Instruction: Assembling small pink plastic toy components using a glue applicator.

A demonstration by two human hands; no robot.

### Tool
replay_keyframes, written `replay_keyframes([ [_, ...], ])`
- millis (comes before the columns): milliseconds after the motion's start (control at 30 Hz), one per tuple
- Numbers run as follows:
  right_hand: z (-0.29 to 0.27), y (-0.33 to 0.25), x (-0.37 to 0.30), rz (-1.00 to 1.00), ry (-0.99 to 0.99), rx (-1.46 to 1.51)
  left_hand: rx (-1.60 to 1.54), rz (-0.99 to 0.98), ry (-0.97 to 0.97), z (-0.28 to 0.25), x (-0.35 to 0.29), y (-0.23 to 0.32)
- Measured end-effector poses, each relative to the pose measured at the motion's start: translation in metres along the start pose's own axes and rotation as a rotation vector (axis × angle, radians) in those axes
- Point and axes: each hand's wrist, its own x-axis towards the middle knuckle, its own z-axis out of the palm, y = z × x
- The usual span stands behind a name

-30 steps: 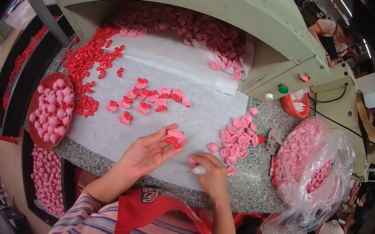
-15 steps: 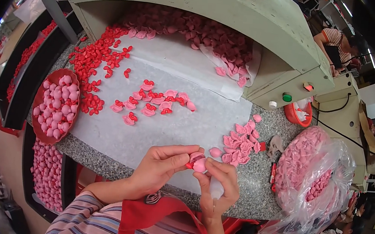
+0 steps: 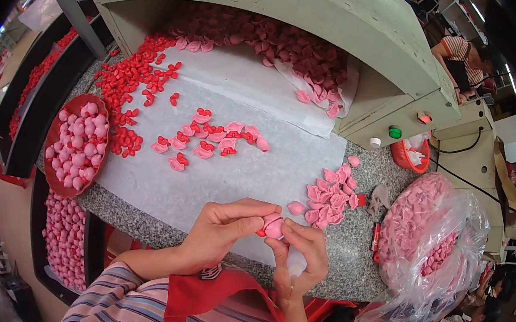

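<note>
Over the front of the white paper, my left hand (image 3: 222,226) pinches a small pink rounded plastic piece (image 3: 273,227) with a bit of red at its left end. My right hand (image 3: 311,250) closes on the same piece from the right, thumb and forefinger against it. A small translucent squeeze bottle (image 3: 297,262) is also tucked in my right palm, nozzle pointing down toward the wrist. Just beyond my right hand lie a single pink piece (image 3: 296,208) and a heap of pink shell halves (image 3: 328,197). Pink shells with red bow-like parts (image 3: 205,149) lie on the paper.
Red bow-like parts (image 3: 132,83) pile up at the left, beside a red dish (image 3: 103,159) of pink pieces. A pale green machine housing (image 3: 270,0) arches over more shells at the back. A clear plastic bag (image 3: 450,259) covers pink shells at the right.
The dark gap in the pink piece has narrowed as its halves come together between my fingers. Both hands stay in nearly the same place.
</note>
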Motion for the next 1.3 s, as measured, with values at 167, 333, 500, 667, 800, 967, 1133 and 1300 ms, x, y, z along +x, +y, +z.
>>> replay_keyframes([
  [167, -0.001, 0.002, -0.001, -0.053, 0.028, 0.0, -0.034, -0.061, 0.013, 0.004, 0.0, 0.002],
  [333, -0.001, 0.003, 0.0, -0.089, 0.015, -0.027, -0.009, -0.028, 0.002, 0.002, 0.0, -0.002],
  [500, -0.001, 0.002, 0.004, -0.139, 0.048, -0.035, 0.038, 0.097, -0.023, 0.004, -0.001, -0.008],
  [667, -0.001, 0.0, 0.004, -0.155, 0.043, -0.066, 0.075, 0.14, -0.038, 0.004, -0.003, -0.005],
  [800, -0.007, 0.001, 0.005, -0.192, 0.043, -0.099, 0.17, 0.21, -0.048, 0.01, -0.003, -0.008],
  [967, -0.014, 0.002, 0.009, -0.213, -0.016, -0.108, 0.041, 0.129, -0.053, 0.007, -0.002, -0.01],
  [1133, -0.018, 0.001, 0.006, -0.216, -0.046, -0.118, 0.139, 0.183, -0.069, 0.008, -0.003, -0.009],
  [1300, -0.018, -0.002, 0.006, -0.195, -0.031, -0.136, 0.107, 0.157, -0.087, 0.007, -0.003, -0.007],
])
